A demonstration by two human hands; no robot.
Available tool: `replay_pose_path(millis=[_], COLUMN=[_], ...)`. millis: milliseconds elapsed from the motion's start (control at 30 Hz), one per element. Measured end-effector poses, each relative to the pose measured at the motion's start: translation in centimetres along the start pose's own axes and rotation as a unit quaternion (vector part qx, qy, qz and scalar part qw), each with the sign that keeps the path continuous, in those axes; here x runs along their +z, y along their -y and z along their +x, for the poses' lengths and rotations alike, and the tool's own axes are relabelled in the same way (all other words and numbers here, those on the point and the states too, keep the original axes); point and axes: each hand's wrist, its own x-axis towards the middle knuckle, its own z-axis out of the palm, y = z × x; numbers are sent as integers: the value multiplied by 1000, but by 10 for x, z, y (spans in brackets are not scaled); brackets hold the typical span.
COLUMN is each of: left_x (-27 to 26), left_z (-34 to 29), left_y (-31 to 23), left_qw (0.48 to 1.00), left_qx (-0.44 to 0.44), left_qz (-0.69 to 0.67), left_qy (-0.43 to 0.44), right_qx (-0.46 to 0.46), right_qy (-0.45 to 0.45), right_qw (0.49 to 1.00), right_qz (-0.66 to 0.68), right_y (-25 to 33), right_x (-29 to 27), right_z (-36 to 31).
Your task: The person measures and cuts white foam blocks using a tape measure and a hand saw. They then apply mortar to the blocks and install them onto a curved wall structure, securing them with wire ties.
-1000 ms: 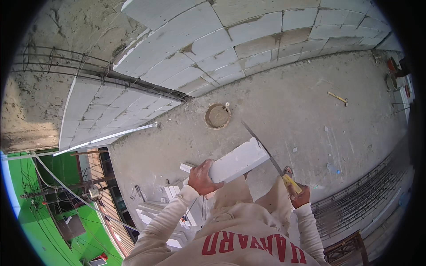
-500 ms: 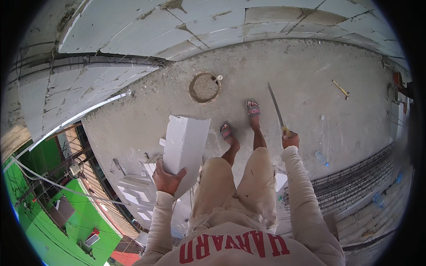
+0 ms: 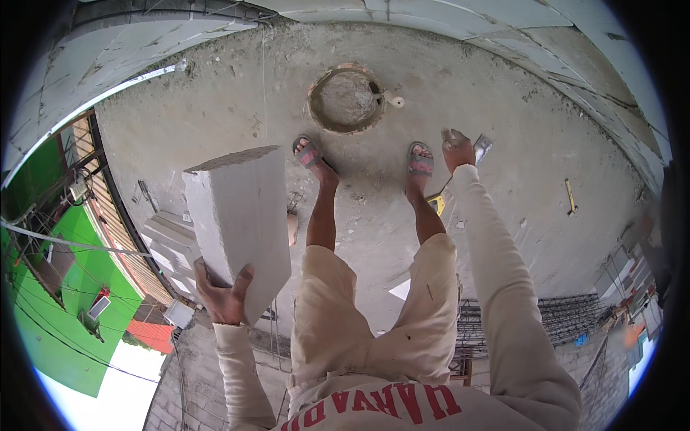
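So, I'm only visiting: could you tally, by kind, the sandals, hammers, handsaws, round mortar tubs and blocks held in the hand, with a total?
Sandals: 2
Hammer: 1
Yellow-handled handsaw, partly hidden: 1
Round mortar tub: 1
White block held in the left hand: 1
Total: 6

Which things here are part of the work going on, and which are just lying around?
Probably part of the work:
white block, held by the left hand
yellow-handled tool, near the right hand
tub of grey mix, straight ahead

Seemingly just lying about:
hammer, off to the right
steel bar frames, to the right
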Motion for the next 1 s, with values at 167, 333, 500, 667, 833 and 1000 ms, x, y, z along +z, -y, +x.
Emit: replay_pose_path(millis=[167, 333, 500, 667, 833, 1000], left_x=[70, 111, 129, 155, 184, 222], left_z=[83, 127, 142, 159, 177, 186], left_y=[29, 78, 105, 105, 81, 71], left_qw=[981, 916, 769, 660, 521, 472], left_qx=[-84, -214, -345, -375, -486, -499], left_qz=[-173, -338, -536, -651, -699, -725], left_qy=[1, 11, 37, 25, -62, -52], right_qx=[-55, -34, -73, 54, 67, -94], right_qy=[158, 161, 197, 301, 343, 240], right_qw=[961, 913, 938, 952, 929, 958], right_qz=[-221, -373, -277, 7, 124, 127], right_y=[146, 177, 174, 151, 128, 165], right_x=[57, 150, 184, 172, 103, 46], right_z=[111, 135, 115, 90, 63, -23])
